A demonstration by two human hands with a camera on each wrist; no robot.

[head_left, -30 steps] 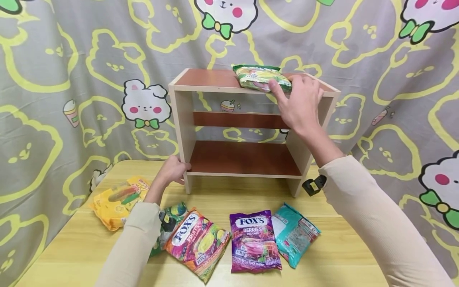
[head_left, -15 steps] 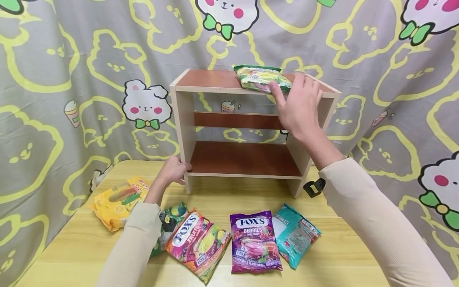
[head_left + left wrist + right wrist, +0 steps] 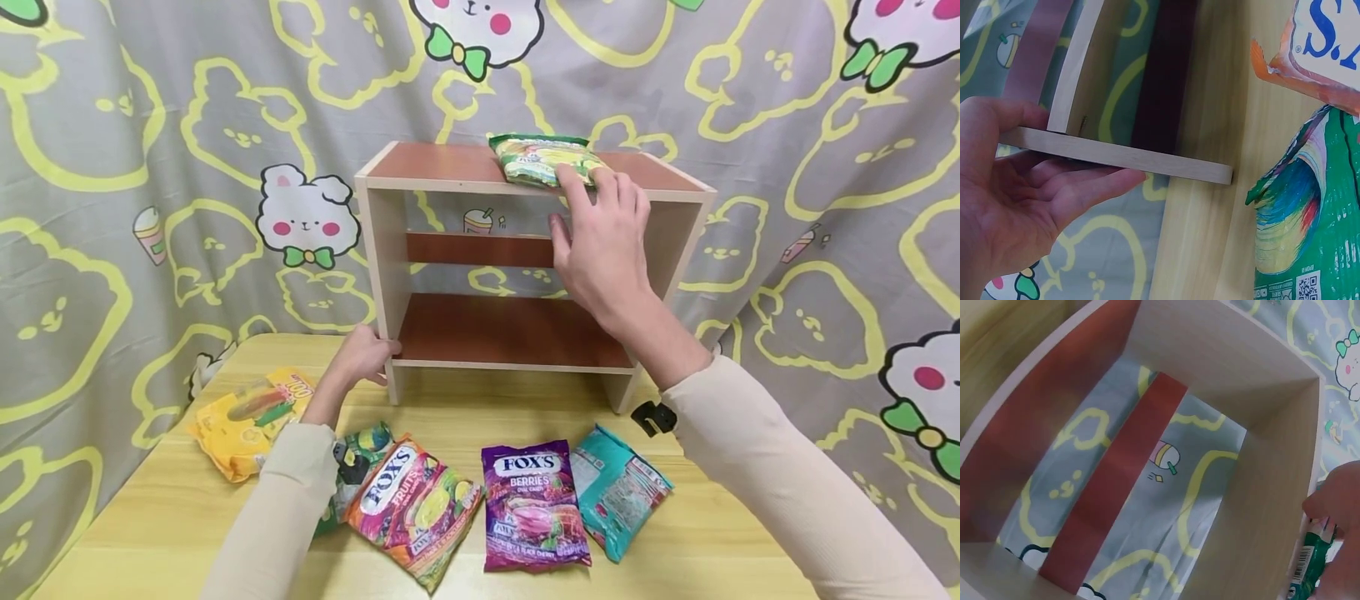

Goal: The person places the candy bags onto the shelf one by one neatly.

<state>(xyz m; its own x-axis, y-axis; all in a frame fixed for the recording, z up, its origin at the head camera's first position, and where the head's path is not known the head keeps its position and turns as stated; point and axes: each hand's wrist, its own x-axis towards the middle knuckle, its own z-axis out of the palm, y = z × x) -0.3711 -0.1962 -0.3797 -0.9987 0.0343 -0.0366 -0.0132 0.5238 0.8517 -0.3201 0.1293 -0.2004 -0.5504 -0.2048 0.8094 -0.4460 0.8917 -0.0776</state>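
A small wooden shelf unit point(image 3: 517, 333) with brown-red boards stands on the table. My left hand point(image 3: 362, 357) grips the lower front edge of its left side panel; in the left wrist view the thumb lies on one face of the panel point(image 3: 1116, 155) and the fingers on the other. A green candy bag point(image 3: 543, 158) lies on the shelf's top board point(image 3: 442, 162). My right hand point(image 3: 607, 242) is at the front of this bag, fingertips touching its near right part, the thumb apart below the top board's edge. In the right wrist view the hand hides most of the bag point(image 3: 1310, 565).
On the table point(image 3: 712, 533) lie a yellow bag point(image 3: 243, 425), a green bag point(image 3: 367, 446) partly under an orange FOX'S fruits bag point(image 3: 416, 508), a purple FOX'S berries bag point(image 3: 532, 508), and a teal bag point(image 3: 618, 492). A patterned curtain point(image 3: 150, 108) hangs behind.
My right hand has slid left and down from the green bag's right end to its front edge, the thumb dropping off the bag. The left hand stays on the panel.
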